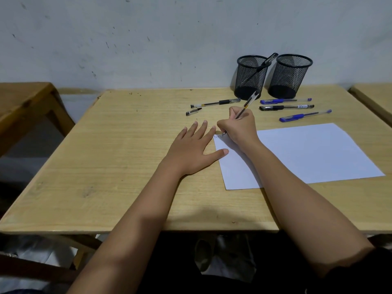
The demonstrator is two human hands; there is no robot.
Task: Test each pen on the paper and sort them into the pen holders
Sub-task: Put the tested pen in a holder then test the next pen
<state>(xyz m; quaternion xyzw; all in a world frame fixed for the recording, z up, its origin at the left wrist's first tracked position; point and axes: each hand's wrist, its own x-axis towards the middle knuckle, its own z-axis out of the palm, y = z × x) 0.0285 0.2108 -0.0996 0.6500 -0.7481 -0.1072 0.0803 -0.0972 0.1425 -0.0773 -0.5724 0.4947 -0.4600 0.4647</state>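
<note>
Pinching clear-barrelled black pen (247,106) in curled fingers of right hand (237,129), scribbling with tip at far-left corner of white paper sheet (307,153). Resting left hand (194,150) flat, straight-fingered, on pale wooden bench (106,166). Slanting barrel far-right toward black mesh pen holders (242,85), nearer to right hand than left.

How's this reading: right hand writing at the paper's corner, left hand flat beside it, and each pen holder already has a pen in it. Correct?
Not quite. The head view shows a leaning pen only in the left pen holder; the right pen holder looks empty. Otherwise yes: right hand writing at the paper's corner, left hand flat beside it.
</note>
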